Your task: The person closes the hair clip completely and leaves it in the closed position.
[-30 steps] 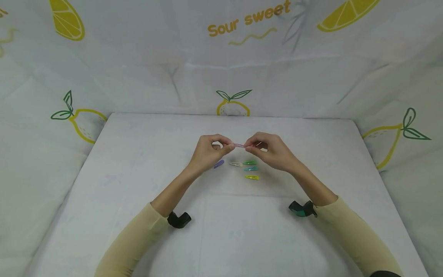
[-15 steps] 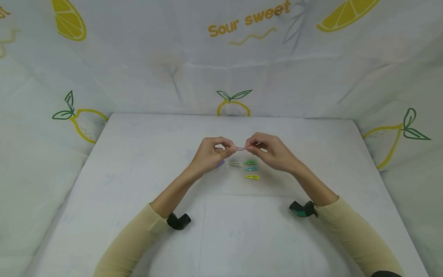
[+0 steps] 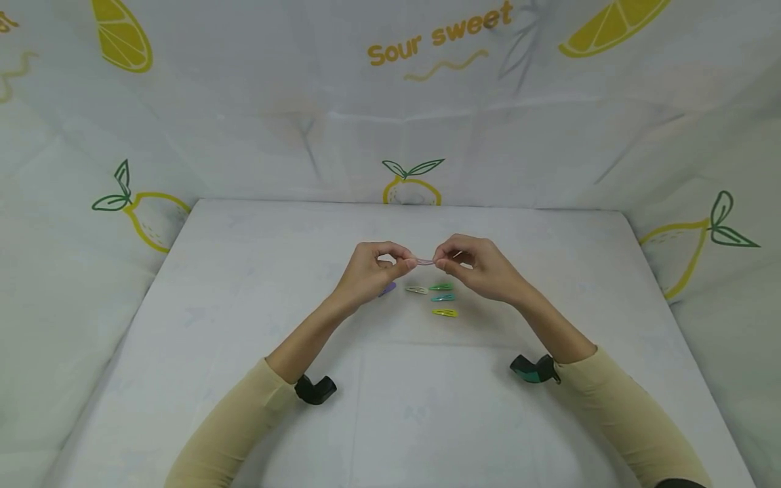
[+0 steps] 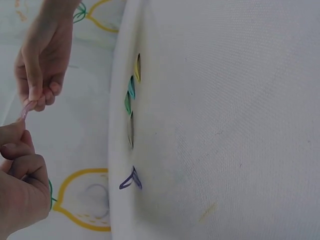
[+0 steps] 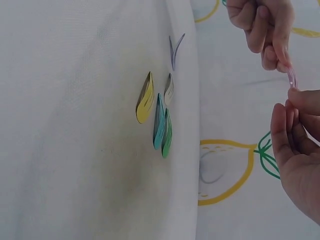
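Note:
A pink snap hair clip (image 3: 425,262) is stretched between both hands above the table. My left hand (image 3: 372,271) pinches one end between thumb and forefinger; my right hand (image 3: 478,266) pinches the other end likewise. Below them on the table lie a white hair clip (image 3: 417,290), a green hair clip (image 3: 441,287), a blue hair clip (image 3: 443,297) and a yellow hair clip (image 3: 445,313). A purple hair clip (image 4: 131,179) stands spread apart in a V in the left wrist view; in the head view my left hand partly covers it.
The white-covered table (image 3: 390,407) reaches back to a hanging cloth (image 3: 256,122) printed with lemons. A black wrist camera mount (image 3: 316,390) sits by my left sleeve, another black and green mount (image 3: 533,369) by the right.
Over the first half second both hands shifted slightly toward me and to the right with the pink hair clip, the left more. Since then they have hardly moved.

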Available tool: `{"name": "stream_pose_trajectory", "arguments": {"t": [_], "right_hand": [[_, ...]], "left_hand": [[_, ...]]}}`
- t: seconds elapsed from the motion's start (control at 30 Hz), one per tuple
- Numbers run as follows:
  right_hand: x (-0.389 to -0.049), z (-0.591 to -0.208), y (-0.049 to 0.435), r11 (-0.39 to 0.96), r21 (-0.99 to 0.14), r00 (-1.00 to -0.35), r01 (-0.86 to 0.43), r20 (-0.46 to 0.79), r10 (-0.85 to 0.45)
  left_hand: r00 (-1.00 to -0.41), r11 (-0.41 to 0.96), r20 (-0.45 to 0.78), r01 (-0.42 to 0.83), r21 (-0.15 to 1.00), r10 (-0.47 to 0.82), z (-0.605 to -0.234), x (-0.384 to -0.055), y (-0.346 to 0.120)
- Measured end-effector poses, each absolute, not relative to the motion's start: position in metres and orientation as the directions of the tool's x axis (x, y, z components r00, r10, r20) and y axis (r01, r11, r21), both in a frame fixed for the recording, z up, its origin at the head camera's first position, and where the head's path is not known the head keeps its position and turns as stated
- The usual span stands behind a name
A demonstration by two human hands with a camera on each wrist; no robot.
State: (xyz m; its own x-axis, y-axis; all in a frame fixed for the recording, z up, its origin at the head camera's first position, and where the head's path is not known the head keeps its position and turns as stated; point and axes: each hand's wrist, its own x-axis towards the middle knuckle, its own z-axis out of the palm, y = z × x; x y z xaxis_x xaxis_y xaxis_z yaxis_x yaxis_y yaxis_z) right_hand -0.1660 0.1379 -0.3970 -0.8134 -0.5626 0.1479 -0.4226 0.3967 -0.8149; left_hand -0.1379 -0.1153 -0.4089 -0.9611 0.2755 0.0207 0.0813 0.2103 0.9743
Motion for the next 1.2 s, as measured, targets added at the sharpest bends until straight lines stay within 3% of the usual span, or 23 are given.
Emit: {"name": "stream_pose_trajectory", "arguments": {"t": [0.83,1.2], "right_hand": [[-0.1627,-0.4015,0.1344,0.363,-0.885,-0.844,-0.293,0.061,-0.532],[-0.1639,-0.4045,0.134,0.372,-0.9,-0.862,-0.227,0.008,-0.507]], "left_hand": [[-0.982,0.213,0.034,0.073,0.974,0.184,-0.4156,-0.1407,-0.1112],[-0.976,0.204,-0.002,0.043,0.978,0.217,-0.417,-0.1389,-0.1094]]}}
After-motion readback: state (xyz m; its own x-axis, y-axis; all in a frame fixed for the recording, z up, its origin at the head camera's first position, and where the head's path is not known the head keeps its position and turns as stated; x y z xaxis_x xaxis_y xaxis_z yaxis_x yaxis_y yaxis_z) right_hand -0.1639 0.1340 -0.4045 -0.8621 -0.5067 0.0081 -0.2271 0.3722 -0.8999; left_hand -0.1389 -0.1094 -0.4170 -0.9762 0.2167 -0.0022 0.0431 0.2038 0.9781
